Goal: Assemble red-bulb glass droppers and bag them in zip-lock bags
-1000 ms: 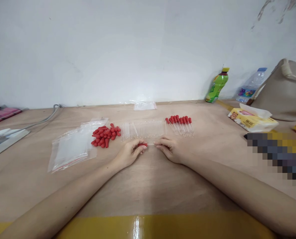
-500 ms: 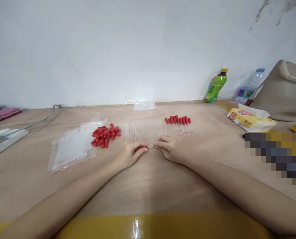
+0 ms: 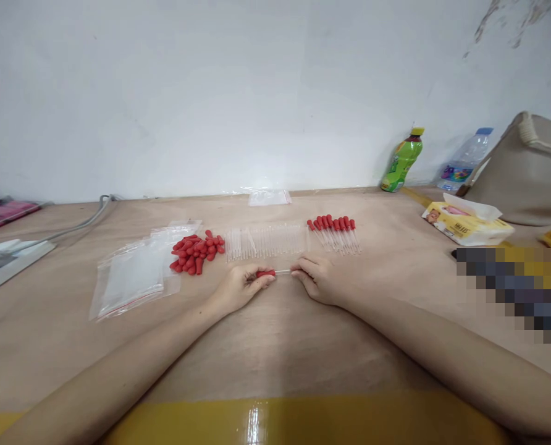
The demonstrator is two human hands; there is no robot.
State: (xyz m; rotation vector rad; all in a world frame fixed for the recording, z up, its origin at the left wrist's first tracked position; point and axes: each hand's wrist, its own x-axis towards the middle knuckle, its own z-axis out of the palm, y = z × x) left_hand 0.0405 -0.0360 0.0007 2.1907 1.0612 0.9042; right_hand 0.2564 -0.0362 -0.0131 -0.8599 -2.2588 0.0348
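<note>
Red and elongated, a rubber-like bulb (image 3: 265, 273) is pinched between the thumb and fingers of your left hand (image 3: 239, 289), its exposed end directed toward your right. From that end extends a slender, clear, straight tube (image 3: 282, 271), whose other end is gripped by the fingertips of your right hand (image 3: 319, 279); how far the tube enters the bulb cannot be told. Bulb and tube lie nearly level, between your two hands, at the middle of the brown-covered tabletop (image 3: 238, 364). Just beyond your hands, a row of clear, slender tubes (image 3: 269, 241) lies side by side, roughly parallel. At its left end is a heaped pile of loose red bulbs (image 3: 194, 253), and left of this, transparent plastic zip bags (image 3: 134, 272) lie flat and overlapping. At the row's right end, a cluster of clear tubes fitted with red bulbs (image 3: 338, 227) points its bulbs toward the white wall (image 3: 187, 93). Farther right, well apart from your hands, a yellow printed tissue box (image 3: 465, 227) stands near a green-labelled bottle with a yellow cap (image 3: 401, 162).
</note>
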